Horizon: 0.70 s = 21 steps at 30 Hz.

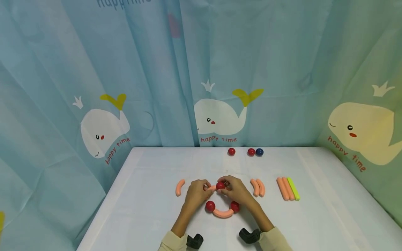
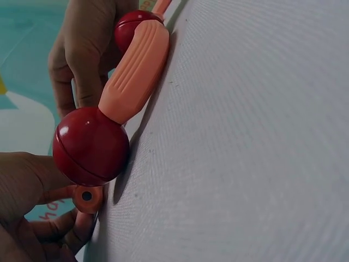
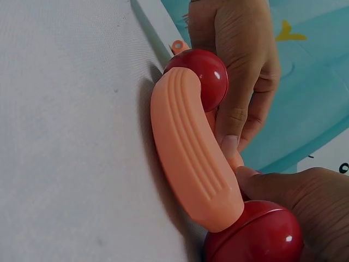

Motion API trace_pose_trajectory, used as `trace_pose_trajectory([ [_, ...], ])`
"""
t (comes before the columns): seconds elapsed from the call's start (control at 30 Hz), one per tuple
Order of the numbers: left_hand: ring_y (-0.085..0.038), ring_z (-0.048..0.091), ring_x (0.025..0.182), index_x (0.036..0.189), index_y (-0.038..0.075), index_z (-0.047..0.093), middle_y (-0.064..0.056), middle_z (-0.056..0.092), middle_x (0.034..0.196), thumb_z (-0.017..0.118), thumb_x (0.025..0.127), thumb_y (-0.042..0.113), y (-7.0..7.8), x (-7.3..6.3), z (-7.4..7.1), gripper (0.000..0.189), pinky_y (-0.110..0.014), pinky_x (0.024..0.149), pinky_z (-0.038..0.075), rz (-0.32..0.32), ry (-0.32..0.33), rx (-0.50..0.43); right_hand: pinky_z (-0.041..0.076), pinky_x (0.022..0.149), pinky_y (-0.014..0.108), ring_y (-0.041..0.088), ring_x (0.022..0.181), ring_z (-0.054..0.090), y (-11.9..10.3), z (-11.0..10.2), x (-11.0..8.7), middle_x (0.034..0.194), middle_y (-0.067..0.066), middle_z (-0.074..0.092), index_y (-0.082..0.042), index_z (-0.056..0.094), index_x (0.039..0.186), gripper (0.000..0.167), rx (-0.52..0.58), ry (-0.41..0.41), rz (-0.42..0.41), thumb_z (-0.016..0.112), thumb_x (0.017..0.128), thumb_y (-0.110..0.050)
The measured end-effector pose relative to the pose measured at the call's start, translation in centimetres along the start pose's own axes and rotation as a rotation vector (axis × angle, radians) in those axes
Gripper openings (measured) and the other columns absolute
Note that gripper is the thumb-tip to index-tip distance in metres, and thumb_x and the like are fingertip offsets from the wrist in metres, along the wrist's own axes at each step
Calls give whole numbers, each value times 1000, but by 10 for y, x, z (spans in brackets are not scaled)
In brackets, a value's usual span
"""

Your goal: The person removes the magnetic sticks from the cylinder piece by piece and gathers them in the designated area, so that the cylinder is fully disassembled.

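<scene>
Fingers of the left hand (image 1: 197, 191) pinch a curved orange rod (image 1: 212, 188), a toy piece. One rod end with a dark hole (image 2: 87, 195) shows in the left wrist view. The right hand (image 1: 236, 190) grips a red ball (image 1: 220, 185) against the rod's right end; in the head view rod and ball meet. Closer to the person lies another curved orange rod (image 1: 223, 213) with a red ball (image 1: 210, 206) on its left end and a red ball (image 1: 235, 206) on its right. That joined piece partly hides both hands in the wrist views.
A curved orange rod (image 1: 180, 187) lies left of the hands, and two more curved rods (image 1: 257, 187) lie to the right. Farther right are two straight orange rods (image 1: 285, 189) and a green rod (image 1: 293, 188). Two red balls (image 1: 231, 151) and a blue ball (image 1: 259, 152) sit along the back edge.
</scene>
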<state>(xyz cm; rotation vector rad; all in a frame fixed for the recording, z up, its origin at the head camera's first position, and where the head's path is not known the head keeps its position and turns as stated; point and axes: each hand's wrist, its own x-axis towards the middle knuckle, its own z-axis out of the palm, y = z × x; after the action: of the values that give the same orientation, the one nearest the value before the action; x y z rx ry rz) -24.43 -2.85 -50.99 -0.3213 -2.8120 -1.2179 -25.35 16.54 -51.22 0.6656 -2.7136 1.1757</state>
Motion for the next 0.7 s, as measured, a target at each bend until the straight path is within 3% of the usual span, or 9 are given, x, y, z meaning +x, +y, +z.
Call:
trace_pose_trajectory([
  [0.33,-1,48,44,91,7,72,6,56,56,73,88,29,-3,0,-1,22,-18,44,36,54,-19,3,50,74,25,12,87,59,-1,0,0,97,2,68,-9,68,110,30,-20,-11,15,78,83,-15],
  [0.7,-3,48,60,91,8,73,1,61,73,75,87,25,-4,-1,-8,18,-19,52,41,102,-66,-2,51,76,28,13,88,59,-1,1,0,101,4,68,-9,66,113,32,-21,-14,57,77,83,-17],
])
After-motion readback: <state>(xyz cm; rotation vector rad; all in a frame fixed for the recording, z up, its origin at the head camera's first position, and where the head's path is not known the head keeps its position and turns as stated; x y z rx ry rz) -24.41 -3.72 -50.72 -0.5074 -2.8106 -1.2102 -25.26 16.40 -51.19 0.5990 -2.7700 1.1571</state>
